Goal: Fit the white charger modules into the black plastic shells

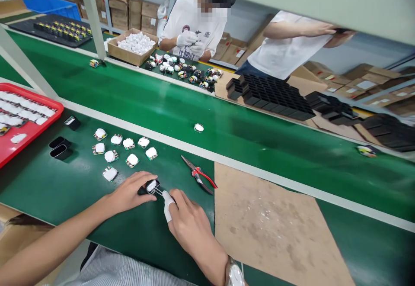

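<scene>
My left hand (131, 193) rests on the green table and grips a small black housing with a white part (149, 187) in it. My right hand (186, 221), with a white finger cot on one finger, is closed at the metal prongs sticking out of that part. Several white-topped modules (128, 149) lie in loose rows just beyond my left hand. Red-handled pliers (201, 176) lie on the table to the right of both hands.
A red tray (52, 117) of parts stands at the left, with black housings (60, 147) beside it. A brown cardboard sheet (269, 221) lies at the right. One module (199, 127) rides the green conveyor. Two people in white shirts work across it, near a box of white parts (132, 46).
</scene>
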`<state>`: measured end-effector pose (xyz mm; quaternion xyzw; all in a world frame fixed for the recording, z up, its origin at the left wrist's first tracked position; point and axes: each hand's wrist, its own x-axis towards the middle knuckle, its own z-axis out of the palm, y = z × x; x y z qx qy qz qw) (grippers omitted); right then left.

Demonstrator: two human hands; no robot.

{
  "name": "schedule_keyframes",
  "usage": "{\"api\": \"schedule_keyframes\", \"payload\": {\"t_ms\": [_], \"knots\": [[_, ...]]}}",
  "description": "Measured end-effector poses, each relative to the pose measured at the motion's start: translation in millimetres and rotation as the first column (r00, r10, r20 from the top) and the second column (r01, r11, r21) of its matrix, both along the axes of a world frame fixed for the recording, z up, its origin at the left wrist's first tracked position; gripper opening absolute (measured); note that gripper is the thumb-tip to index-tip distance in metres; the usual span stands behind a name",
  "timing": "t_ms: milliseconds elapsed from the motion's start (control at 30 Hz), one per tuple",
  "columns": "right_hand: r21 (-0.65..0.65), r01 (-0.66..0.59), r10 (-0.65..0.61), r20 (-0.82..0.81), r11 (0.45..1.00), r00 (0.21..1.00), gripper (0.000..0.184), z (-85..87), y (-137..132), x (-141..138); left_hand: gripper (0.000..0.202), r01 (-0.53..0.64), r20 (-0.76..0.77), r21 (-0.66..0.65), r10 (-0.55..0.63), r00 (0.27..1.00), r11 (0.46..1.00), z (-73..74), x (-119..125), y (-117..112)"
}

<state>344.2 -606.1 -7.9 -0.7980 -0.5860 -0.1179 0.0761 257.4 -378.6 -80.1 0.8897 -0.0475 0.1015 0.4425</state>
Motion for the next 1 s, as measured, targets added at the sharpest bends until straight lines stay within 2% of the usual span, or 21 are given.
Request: {"api": "schedule_keyframes", "payload": {"t_ms": [100, 400, 700, 833, 933, 1000], "knots": [[-0.020, -0.003, 0.004, 0.025, 1.000, 1.000, 0.025, 0.5, 2, 0, 0.061, 0.019, -0.005, 0.014, -0.019, 1.000, 1.000, 1.3, 0, 0], [0.002, 0.012, -0.012, 0.063, 1.000, 0.998, 0.025, -2.6, 10, -7, 0.054, 0.070, 0.003, -0.044, -0.070, 0.998, 0.997, 6.1, 0, 0], [-0.027, 0.038, -0.037, 0.016, 0.999, 0.999, 0.026, -9.1, 4, 3, 0.060, 0.031, -0.012, 0.038, -0.030, 0.999, 0.999, -1.5, -2, -2], [-0.047, 0.048, -0.048, -0.008, 0.998, 0.999, 0.026, -3.9, 1, 5, 0.068, -0.014, -0.037, 0.041, 0.016, 0.999, 0.999, -6.7, -4, -2], [-0.008, 0.072, -0.072, -0.066, 0.997, 0.995, 0.024, 1.5, -10, 12, 0.064, -0.017, -0.010, 0.055, 0.017, 1.000, 0.998, -7.8, -5, -2], [0.047, 0.124, -0.117, -0.127, 0.991, 0.985, 0.022, -0.9, -19, 21, 0.058, 0.005, 0.051, 0.099, -0.010, 0.999, 0.995, -5.4, -5, -2]]}}
